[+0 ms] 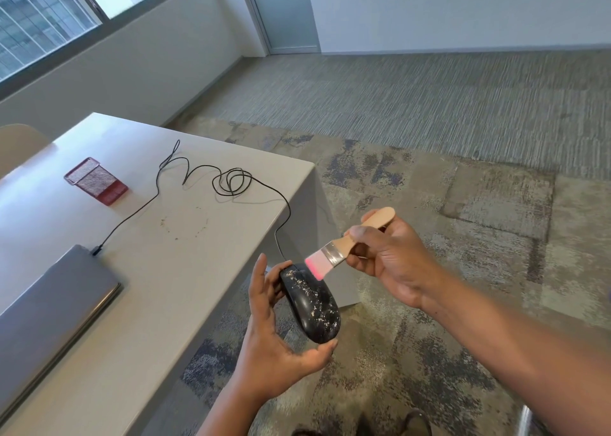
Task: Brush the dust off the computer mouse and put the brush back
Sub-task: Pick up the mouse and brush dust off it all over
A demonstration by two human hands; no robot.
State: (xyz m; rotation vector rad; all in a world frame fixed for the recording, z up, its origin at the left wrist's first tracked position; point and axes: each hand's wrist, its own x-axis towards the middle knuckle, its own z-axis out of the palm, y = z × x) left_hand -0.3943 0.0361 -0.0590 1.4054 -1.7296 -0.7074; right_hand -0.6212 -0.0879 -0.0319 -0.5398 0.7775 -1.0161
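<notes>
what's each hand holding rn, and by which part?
Left hand holds the mouse by its sides, thumb at the rear end. Right hand pinches the brush by its wooden handle, just behind the metal ferrule.

Bright daylight is coming through the window [43,15], shadows are lying soft, and straight lines are bending toward the edges.
</notes>
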